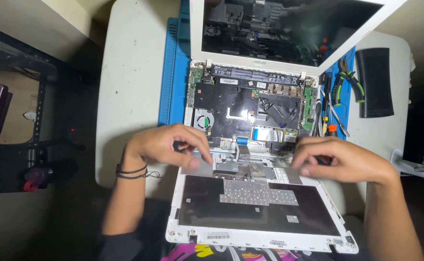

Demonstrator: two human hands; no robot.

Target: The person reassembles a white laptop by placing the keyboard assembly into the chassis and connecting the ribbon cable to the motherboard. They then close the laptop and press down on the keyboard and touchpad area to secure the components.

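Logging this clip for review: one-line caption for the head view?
Left hand and right hand rest on the flipped white keyboard cover of an opened laptop on a blue mat.

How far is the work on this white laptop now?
Done: the keyboard cover is off the base and lies upside down, so the board and fan are exposed. In hand: the left hand and right hand hold the cover's upper edge. Left: all inner parts look seated; pliers lie unused.
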